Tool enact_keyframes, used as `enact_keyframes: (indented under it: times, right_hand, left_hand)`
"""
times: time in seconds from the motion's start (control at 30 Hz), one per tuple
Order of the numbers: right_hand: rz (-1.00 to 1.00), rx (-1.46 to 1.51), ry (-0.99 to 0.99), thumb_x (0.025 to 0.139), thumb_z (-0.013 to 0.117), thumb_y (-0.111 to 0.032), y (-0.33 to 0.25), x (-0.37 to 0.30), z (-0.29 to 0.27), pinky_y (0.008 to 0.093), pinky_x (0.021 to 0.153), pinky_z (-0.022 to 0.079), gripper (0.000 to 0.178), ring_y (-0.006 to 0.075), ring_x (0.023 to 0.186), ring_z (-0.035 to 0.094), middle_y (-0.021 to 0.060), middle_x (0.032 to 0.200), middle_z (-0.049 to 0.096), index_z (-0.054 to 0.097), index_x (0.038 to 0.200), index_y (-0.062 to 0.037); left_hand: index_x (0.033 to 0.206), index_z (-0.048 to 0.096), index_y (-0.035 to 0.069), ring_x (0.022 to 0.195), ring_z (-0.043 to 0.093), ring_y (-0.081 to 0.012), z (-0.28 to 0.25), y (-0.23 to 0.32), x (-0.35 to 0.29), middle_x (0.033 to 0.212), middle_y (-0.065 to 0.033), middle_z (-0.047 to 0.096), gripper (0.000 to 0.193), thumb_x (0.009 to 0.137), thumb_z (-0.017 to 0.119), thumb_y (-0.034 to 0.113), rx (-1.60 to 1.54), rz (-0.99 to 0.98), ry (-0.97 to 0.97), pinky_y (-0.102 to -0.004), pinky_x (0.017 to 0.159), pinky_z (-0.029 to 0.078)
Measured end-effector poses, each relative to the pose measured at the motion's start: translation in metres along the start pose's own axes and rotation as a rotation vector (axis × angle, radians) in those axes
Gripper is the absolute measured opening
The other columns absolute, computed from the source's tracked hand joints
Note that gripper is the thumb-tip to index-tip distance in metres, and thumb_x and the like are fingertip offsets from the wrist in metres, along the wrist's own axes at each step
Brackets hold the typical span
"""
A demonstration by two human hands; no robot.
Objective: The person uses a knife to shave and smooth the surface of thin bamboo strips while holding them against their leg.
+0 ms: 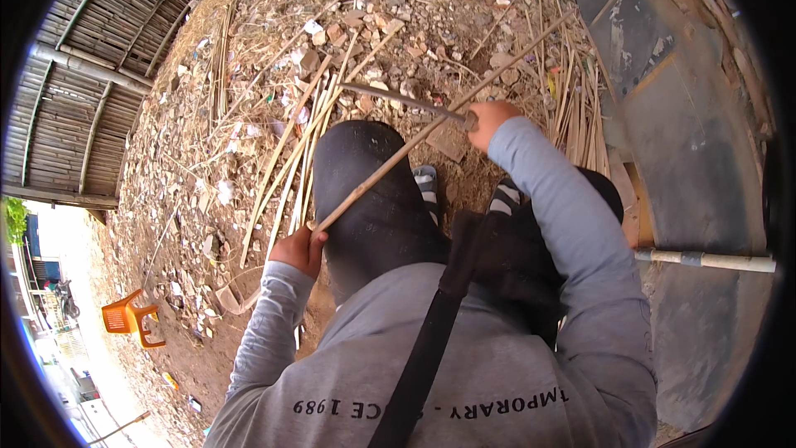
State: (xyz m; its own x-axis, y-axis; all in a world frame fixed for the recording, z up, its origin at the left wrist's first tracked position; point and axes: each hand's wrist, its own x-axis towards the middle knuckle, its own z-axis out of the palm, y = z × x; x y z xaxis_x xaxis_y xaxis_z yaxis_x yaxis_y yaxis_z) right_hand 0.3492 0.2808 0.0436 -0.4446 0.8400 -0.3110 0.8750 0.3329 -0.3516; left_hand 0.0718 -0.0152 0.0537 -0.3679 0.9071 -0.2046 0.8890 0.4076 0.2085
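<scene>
Head view shows a slim bamboo pole [383,171] slanting over the left thigh [373,232], its near end grasped by the left hand [297,250] while the right hand [495,123] clasps a long knife [405,100]; likely light, stiff and splintery, the pole is best gripped there, clear of the blade.

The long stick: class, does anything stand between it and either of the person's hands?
Nothing visible stands between the left hand and the long stick: that hand grips its near end. At the right hand, the knife it holds crosses the stick near the handle; whether that hand also touches the stick is unclear.
</scene>
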Motion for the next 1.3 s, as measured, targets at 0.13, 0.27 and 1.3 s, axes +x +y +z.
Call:
enact_keyframes:
  times: [0.13, 0.27, 1.3]
  right_hand:
    - [-0.002, -0.025, 0.100, 0.071, 0.065, -0.023, 0.024, 0.011, 0.008, 0.0396, 0.085, 0.051, 0.041, 0.0347, 0.092, 0.064, 0.0192, 0.097, 0.066, 0.064, 0.110, -0.0094]
    - [-0.109, -0.082, 0.177, 0.071, 0.065, -0.020, 0.009, -0.004, 0.014, 0.0406, 0.081, 0.051, 0.035, 0.0359, 0.089, 0.064, 0.0186, 0.092, 0.067, 0.065, 0.103, -0.0061]
    - [0.010, -0.074, 0.099, 0.073, 0.067, -0.023, 0.029, -0.002, -0.015, 0.0398, 0.082, 0.051, 0.032, 0.0342, 0.088, 0.064, 0.0176, 0.092, 0.067, 0.065, 0.101, -0.0076]
  left_hand:
    - [0.078, 0.056, 0.004, 0.067, 0.059, -0.0454, -0.001, 0.008, 0.005, 0.068, -0.0241, 0.060, 0.044, 0.093, 0.048, 0.045, 0.014, 0.010, 0.004, -0.0523, 0.060, 0.046]
    - [0.078, 0.056, 0.003, 0.067, 0.059, -0.0454, 0.001, -0.001, 0.000, 0.068, -0.0242, 0.060, 0.045, 0.093, 0.047, 0.045, -0.029, 0.030, 0.008, -0.0520, 0.060, 0.046]
    - [0.075, 0.054, 0.003, 0.065, 0.058, -0.0454, 0.007, -0.004, 0.006, 0.065, -0.0240, 0.058, 0.044, 0.092, 0.050, 0.043, -0.019, 0.041, 0.035, -0.0523, 0.059, 0.045]
